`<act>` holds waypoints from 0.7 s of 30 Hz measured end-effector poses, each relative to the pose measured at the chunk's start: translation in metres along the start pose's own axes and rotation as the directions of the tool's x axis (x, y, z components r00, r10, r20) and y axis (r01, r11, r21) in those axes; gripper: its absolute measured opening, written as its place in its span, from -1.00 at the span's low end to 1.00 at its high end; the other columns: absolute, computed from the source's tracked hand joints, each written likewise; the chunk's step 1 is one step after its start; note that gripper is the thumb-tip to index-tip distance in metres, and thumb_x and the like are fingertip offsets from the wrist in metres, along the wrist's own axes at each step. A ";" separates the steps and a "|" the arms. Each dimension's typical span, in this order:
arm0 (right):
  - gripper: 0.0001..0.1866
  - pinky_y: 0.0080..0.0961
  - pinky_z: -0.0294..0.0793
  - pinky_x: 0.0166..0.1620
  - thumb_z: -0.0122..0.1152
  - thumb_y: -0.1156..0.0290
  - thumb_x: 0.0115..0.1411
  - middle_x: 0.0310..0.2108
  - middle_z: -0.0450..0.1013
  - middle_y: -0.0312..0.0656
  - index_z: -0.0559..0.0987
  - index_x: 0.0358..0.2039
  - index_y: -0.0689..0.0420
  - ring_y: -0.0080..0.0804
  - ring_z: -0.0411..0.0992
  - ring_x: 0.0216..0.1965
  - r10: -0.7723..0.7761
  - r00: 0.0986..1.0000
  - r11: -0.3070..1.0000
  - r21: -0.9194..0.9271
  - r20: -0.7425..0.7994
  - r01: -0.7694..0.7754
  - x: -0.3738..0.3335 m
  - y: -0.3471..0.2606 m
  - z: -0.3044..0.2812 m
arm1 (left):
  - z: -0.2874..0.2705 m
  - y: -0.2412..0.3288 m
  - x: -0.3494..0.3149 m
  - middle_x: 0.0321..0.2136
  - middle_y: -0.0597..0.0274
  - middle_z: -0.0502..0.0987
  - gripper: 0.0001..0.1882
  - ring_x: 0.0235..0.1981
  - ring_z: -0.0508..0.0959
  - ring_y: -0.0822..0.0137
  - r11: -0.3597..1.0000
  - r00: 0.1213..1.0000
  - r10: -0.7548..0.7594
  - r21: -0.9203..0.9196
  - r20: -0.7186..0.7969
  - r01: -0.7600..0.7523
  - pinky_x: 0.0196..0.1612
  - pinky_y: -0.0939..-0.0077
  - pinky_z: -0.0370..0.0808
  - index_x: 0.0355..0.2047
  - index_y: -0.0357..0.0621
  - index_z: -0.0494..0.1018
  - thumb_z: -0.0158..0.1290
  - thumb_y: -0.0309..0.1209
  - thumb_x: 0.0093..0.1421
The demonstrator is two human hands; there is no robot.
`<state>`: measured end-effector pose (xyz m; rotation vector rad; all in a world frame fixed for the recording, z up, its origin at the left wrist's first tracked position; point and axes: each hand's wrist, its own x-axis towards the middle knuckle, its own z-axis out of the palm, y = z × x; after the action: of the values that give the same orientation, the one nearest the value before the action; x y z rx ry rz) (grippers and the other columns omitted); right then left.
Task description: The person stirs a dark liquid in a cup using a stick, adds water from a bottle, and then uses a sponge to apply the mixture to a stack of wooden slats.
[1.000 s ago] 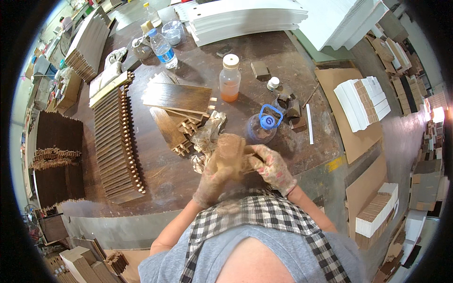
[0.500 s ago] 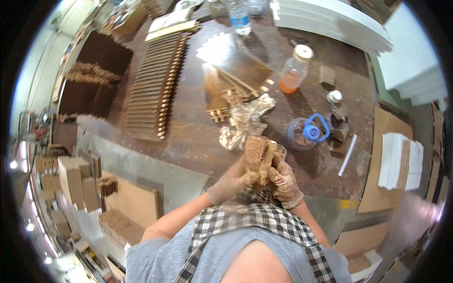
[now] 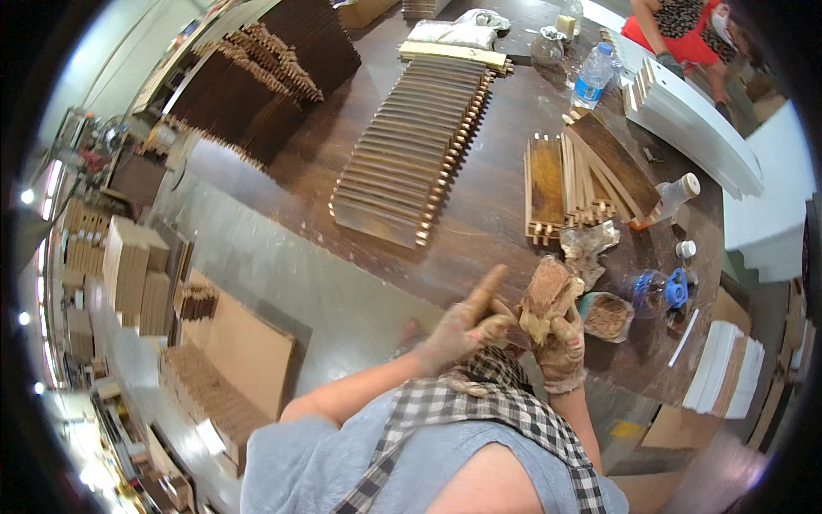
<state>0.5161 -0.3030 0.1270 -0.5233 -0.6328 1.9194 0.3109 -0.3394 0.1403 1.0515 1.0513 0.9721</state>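
Note:
A lump of brown putty-like material (image 3: 548, 287), partly in a pale crumpled wrapper, is held by my right hand (image 3: 565, 347) close to the table's front edge. My left hand (image 3: 469, 330) is just left of the lump and apart from it. Its index finger points forward, its thumb stands away, and nothing shows in it. Both hands wear stained light gloves. Right of my right hand is a clear tub of brown paste (image 3: 608, 317). Beyond the lump lies a crumpled, stained sheet (image 3: 591, 248).
Ahead is a row of dark slats (image 3: 411, 146) with pegged ends. Several brown boards (image 3: 612, 163) lie farther right, near a water bottle (image 3: 591, 77), a white-capped bottle (image 3: 676, 197) and a blue-handled jug (image 3: 655, 291). A co-worker in red (image 3: 685, 38) stands beyond white panels (image 3: 685, 124).
My left hand has come away from the lump and its index finger is stretched out. My right hand still holds the lump. The view has turned left, and a co-worker now shows.

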 end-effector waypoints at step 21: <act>-0.47 -0.53 0.55 0.04 0.28 0.44 0.27 -0.02 0.44 -0.26 0.36 0.22 0.22 -0.50 0.48 -0.06 -0.081 0.993 0.997 -0.008 -0.080 0.081 0.146 0.093 0.063 | -0.268 -0.034 0.003 0.30 -0.02 0.09 -0.05 0.27 0.30 0.10 0.779 0.726 0.466 0.623 -0.506 -0.066 0.23 0.25 0.42 0.43 -0.19 0.04 0.33 -0.31 0.15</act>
<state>0.3562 -0.2154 0.1046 -0.5669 -0.5978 1.8117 0.0556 -0.2930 0.0650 1.4449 1.8832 1.3654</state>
